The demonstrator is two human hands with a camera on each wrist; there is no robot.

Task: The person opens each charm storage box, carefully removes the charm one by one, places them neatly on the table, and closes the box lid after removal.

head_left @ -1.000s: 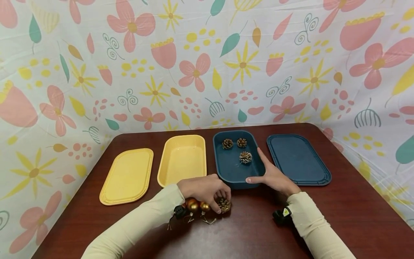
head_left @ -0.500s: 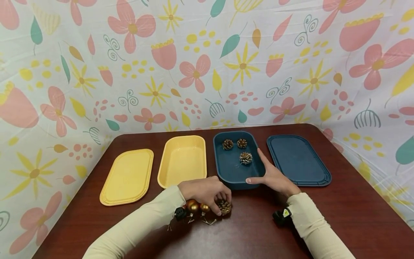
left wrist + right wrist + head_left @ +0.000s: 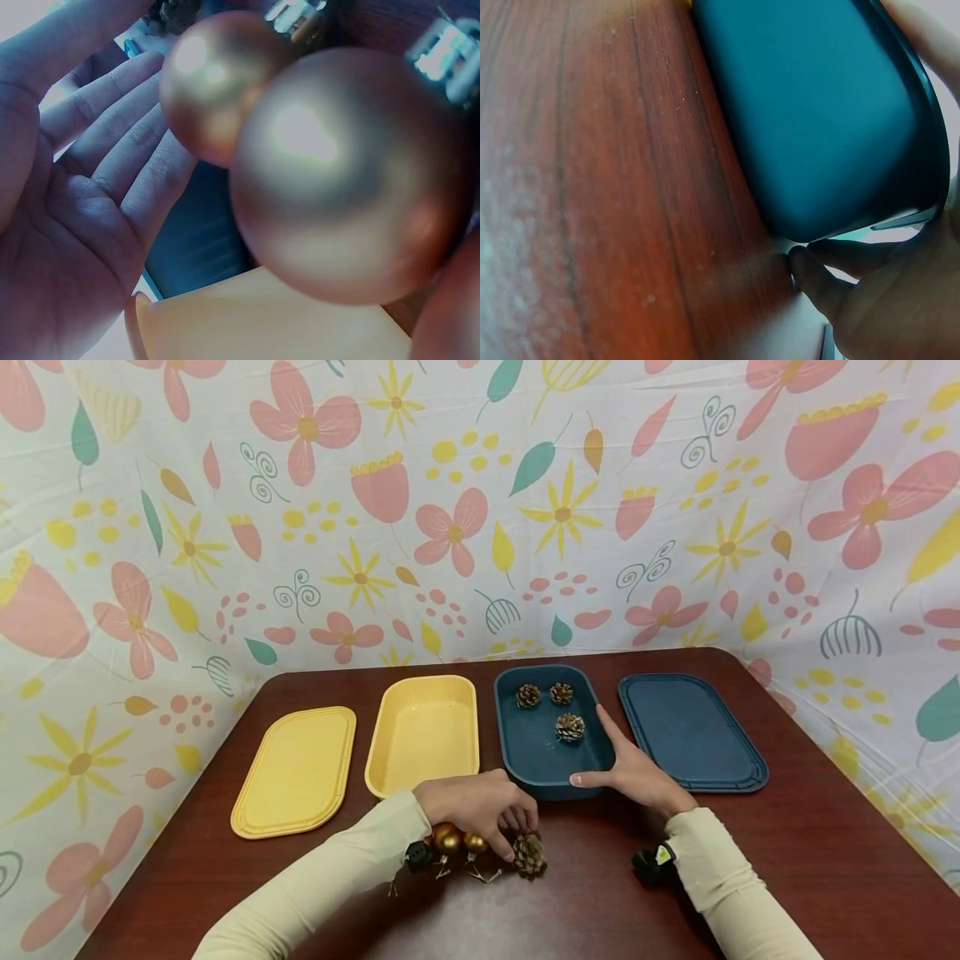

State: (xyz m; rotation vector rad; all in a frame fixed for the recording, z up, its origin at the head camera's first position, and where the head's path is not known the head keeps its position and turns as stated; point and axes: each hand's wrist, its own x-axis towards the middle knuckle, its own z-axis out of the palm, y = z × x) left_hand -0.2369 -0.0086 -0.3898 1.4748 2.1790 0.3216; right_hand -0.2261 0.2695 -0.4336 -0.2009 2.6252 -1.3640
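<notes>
The loose pine cone [image 3: 530, 857] is on the table [image 3: 585, 902], just at the fingertips of your left hand [image 3: 476, 802], on their right side and a little toward you. Your left hand is the nearer one. The left thumb tip seems to touch the side of the cone, but the left wrist view shows your fingers long and relaxed, with a wide gap to the thumb, so I judge that nothing is gripped. The cone is almost round; its axis seems to lean to the right and toward you, though I cannot be sure.

From this cone, the blue container [image 3: 532, 752] lies farther from you and slightly to the right. Inside it are three pine cones [image 3: 569, 727]: two beside each other at the far end, one nearer to you. Your right hand [image 3: 637, 768] is spread wide around its near right corner, thumb on the near rim, fingers along the right wall.

Under your left wrist there are gold baubles [image 3: 447, 838]. The yellow container [image 3: 423, 735] stands behind them, left of the blue one.
</notes>
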